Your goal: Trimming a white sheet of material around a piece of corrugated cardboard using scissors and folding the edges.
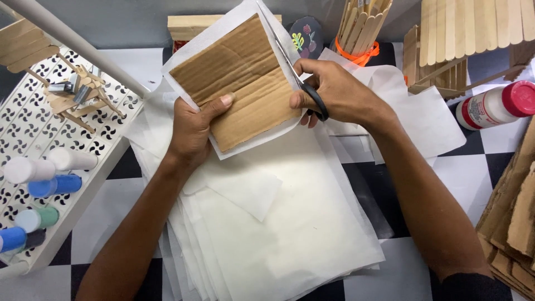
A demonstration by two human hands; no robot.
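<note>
Right hand (pixel 340 92) grips black-handled scissors (pixel 298 75), blades along the right edge of the cardboard piece (pixel 242 81). Left hand (pixel 195 128) clamps that cardboard and its white paper backing (pixel 192 47), raised over the paper stack (pixel 290 223) at the tabletop's middle.

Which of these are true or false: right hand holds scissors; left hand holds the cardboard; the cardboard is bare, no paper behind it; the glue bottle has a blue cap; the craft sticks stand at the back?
1. The right hand holds scissors: true.
2. The left hand holds the cardboard: true.
3. The cardboard is bare: false, white paper lies behind it.
4. The glue bottle has a blue cap: false, it is pinkish red.
5. The craft sticks stand at the back: true.
</note>
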